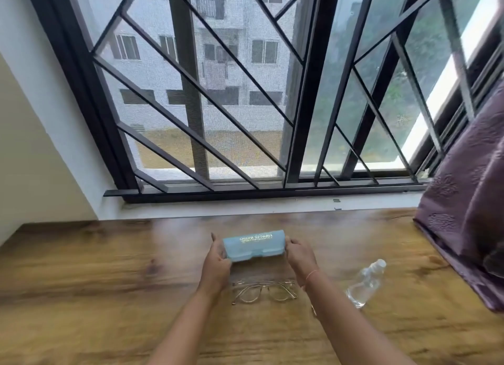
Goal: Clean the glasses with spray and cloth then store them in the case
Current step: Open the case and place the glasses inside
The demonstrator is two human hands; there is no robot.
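Note:
A light blue glasses case (255, 245) with gold lettering is held over the wooden table (109, 269), closed, lid side facing me. My left hand (218, 261) grips its left end and my right hand (298, 255) grips its right end. Gold-rimmed glasses (263, 292) lie on the table just nearer to me than the case, between my forearms, temples folded. A small clear spray bottle (366, 282) lies on its side to the right of the glasses. No cloth shows anywhere.
A purple curtain (463, 214) hangs down onto the table's right end. Behind the table is a white sill and a barred window (245, 91). A white wall (41, 146) borders the left side.

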